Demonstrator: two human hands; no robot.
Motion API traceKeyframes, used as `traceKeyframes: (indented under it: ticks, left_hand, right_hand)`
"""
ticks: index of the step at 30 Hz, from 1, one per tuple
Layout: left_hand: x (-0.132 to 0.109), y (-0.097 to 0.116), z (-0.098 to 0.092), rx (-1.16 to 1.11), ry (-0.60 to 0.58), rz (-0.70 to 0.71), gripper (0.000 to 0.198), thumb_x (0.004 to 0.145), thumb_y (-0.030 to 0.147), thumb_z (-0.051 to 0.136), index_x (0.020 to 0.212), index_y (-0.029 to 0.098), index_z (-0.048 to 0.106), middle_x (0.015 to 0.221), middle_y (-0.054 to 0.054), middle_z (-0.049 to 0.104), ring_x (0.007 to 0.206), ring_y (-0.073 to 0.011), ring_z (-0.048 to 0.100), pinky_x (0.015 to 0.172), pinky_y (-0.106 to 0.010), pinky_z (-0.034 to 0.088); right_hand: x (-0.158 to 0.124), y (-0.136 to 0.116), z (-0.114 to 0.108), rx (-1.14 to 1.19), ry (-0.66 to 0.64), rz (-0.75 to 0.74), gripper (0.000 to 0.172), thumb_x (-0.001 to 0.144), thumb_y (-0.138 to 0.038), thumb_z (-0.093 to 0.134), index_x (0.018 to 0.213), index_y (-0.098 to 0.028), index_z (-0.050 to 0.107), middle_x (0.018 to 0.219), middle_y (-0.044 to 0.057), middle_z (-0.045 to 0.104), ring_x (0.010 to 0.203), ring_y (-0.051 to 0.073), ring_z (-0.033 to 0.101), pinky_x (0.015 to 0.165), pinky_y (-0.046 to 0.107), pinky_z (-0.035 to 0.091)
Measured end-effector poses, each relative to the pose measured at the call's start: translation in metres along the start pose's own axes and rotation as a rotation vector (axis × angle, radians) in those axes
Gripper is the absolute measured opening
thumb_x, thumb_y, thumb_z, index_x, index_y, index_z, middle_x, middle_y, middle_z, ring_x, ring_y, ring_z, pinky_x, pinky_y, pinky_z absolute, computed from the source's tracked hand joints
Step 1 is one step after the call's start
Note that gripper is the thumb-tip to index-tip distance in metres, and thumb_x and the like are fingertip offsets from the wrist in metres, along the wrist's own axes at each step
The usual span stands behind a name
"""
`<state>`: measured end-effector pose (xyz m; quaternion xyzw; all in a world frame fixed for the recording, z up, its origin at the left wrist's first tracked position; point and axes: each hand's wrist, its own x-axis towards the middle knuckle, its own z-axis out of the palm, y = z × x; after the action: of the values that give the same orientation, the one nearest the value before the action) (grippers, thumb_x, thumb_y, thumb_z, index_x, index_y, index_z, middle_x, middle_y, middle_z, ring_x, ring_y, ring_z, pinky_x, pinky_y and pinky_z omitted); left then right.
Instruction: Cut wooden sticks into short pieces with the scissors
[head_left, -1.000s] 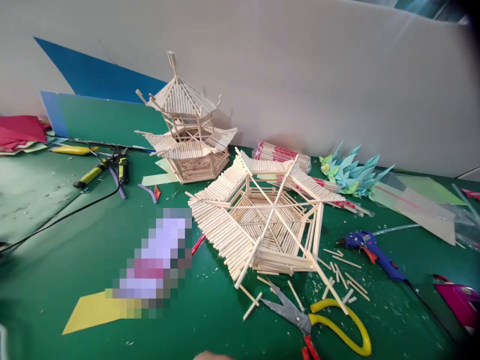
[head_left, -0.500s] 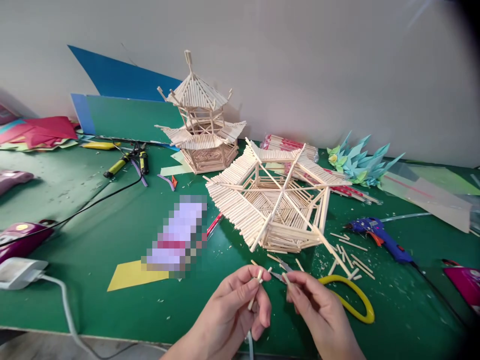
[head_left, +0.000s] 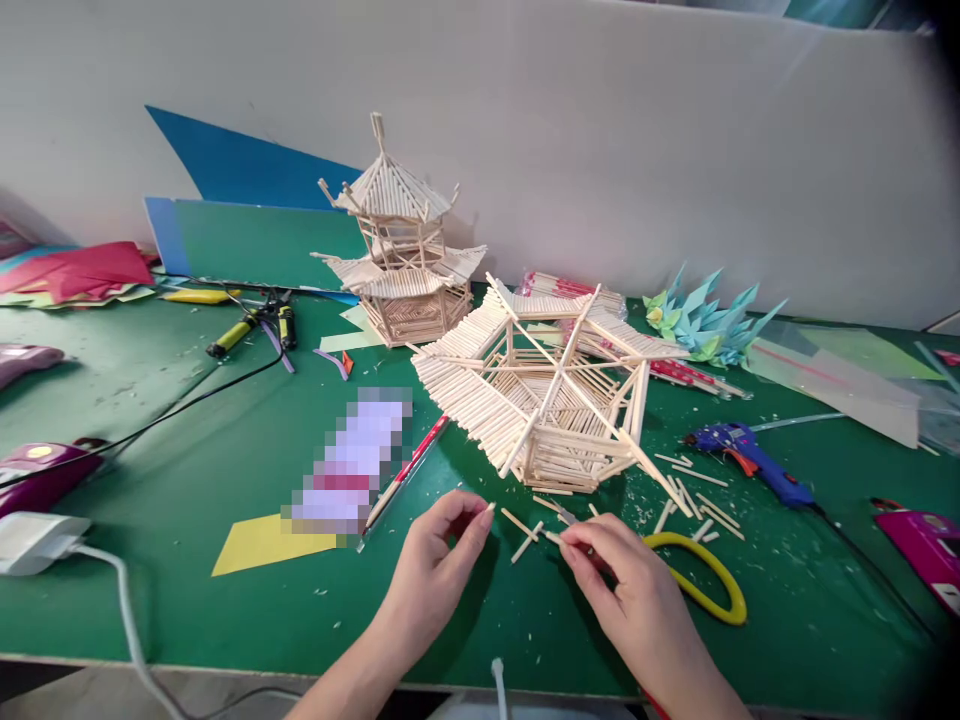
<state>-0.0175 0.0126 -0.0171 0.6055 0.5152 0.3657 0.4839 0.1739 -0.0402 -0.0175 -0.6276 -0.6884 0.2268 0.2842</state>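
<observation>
Head view, the only one. The left hand [head_left: 439,560] is low centre over the green bench [head_left: 187,620]. Its grip is pinched right down, thumb & forefinger closed on a short pale wooden stick [head_left: 486,512] whose tip pokes out to the right.

The right hand [head_left: 630,600] is near it, not touching. Its grip is also closed to a pinch, on a second short stick [head_left: 553,538] that points left. Btwn the two hands a couple of loose cut sticks [head_left: 525,535] lie crossed on the bench. The yellow-handled scissors [head_left: 701,590] lie partly under the right hand, w/ the handle loop showing to its right.

Just beyond the hands sits a big hexagonal roof frame of pale sticks [head_left: 547,400], tilted on the bench. Behind that, nr the wall, a two-tier stick pagoda model [head_left: 397,260] stands upright.

Right of the frame a blue glue gun w/ orange trigger [head_left: 750,465] lies on its side, w/ scattered stick offcuts [head_left: 697,500] btwn gun & frame. A teal folded-paper shape [head_left: 705,320] is back right.

Left of the frame lies a red-and-white thin rod [head_left: 409,470]; can't tell what it is. A yellow paper sheet [head_left: 251,545] lies flat left of the left hand, and a white plug block w/ cable [head_left: 34,540] is at the far left edge.
</observation>
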Motion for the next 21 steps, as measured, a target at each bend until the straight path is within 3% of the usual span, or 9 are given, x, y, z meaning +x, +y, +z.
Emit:
traceKeyframes:
  ticks: [6,10,14,17,21]
  left_hand:
    - [0.012,-0.013,0.007,0.142,0.063,0.144,0.016,0.083,0.025,0.048,0.069,0.018,0.052,0.064,0.002,0.046,0.061,-0.0138,0.043,0.057,-0.025,0.036]
    - [0.012,-0.02,0.004,0.203,0.086,0.212,0.014,0.085,0.023,0.047,0.072,0.019,0.051,0.066,0.001,0.047,0.06,-0.014,0.045,0.057,-0.025,0.038]
    - [0.01,-0.021,0.004,0.251,0.055,0.279,0.013,0.085,0.021,0.047,0.074,0.018,0.054,0.069,-0.001,0.051,0.062,-0.0144,0.049,0.058,-0.025,0.041]
    - [0.009,-0.021,0.006,0.272,0.011,0.324,0.014,0.085,0.02,0.046,0.076,0.017,0.057,0.074,-0.003,0.054,0.067,-0.0152,0.053,0.061,-0.025,0.044]
    - [0.008,-0.02,0.007,0.338,-0.06,0.403,0.015,0.087,0.018,0.044,0.079,0.016,0.057,0.08,-0.006,0.056,0.072,-0.0158,0.056,0.065,-0.026,0.046]
  right_hand:
    - [-0.001,0.006,0.017,-0.181,-0.038,-0.176,0.02,0.088,-0.018,0.042,0.091,-0.021,0.061,0.085,0.007,0.059,0.077,0.019,0.059,0.065,0.031,0.051]
    - [-0.006,0.013,0.012,-0.213,0.189,-0.209,0.027,0.086,-0.017,0.042,0.109,-0.021,0.056,0.097,0.011,0.057,0.085,0.02,0.06,0.068,0.029,0.053]
    - [-0.023,0.037,-0.014,-0.36,0.361,-0.198,0.019,0.084,-0.023,0.044,0.098,-0.023,0.057,0.091,0.008,0.062,0.08,0.02,0.063,0.068,0.03,0.054]
    - [-0.042,0.066,-0.031,-0.532,0.35,-0.122,0.024,0.082,-0.028,0.042,0.1,-0.022,0.057,0.094,0.009,0.064,0.079,0.021,0.065,0.062,0.029,0.056]
    - [-0.056,0.092,-0.033,-0.609,0.234,-0.058,0.027,0.08,-0.028,0.043,0.101,-0.021,0.058,0.096,0.009,0.066,0.083,0.023,0.066,0.065,0.03,0.057]
